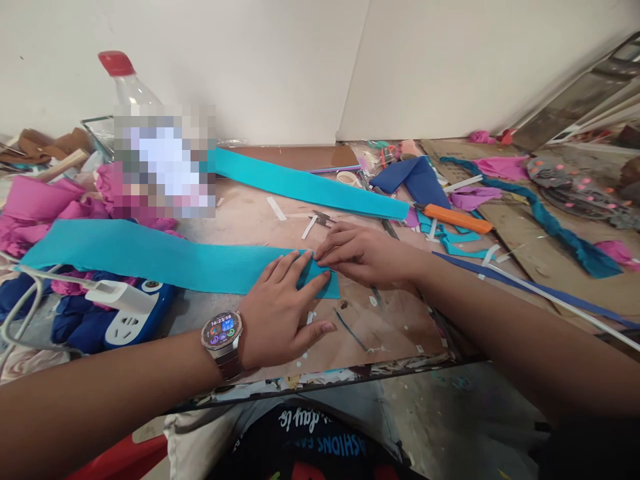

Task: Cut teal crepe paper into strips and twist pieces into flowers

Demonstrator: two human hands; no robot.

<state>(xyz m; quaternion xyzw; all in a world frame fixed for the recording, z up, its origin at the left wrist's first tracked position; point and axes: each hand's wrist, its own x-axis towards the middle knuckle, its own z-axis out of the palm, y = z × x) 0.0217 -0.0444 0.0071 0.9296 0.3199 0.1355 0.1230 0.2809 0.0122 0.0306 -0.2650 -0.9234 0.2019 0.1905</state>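
White wall panels point(250, 73) are seen behind a pretty messy table point(395, 337), its brownish top scuffed and spotted. From the head camera, one turquoise strip point(150, 257) is laid from the table's left side to around the middle, closer to the front edge. Its right end is pressed down by the left hand point(283, 313), palm down, fingers spread, nothing gripped. Bunched fingertips of the right hand point(363, 255) are set at that same end; whether anything is pinched can't be told.

Progress-wise, the strip is spread out, but no finished fold or join can be made out at the worked end, so that bit is judged unfinished. Another turquoise strip point(310, 190) is left untouched towards the back edge, its tip placed just beside an orange-handled tool point(457, 218).

Materials: both strips are long, flat and matte, fabric by the look of it. Crumpled pink cloth point(45, 200) is heaped towards the left edge, and a wrinkled teal band point(545, 213) is draped over flat cardboard point(510, 257) on the right.
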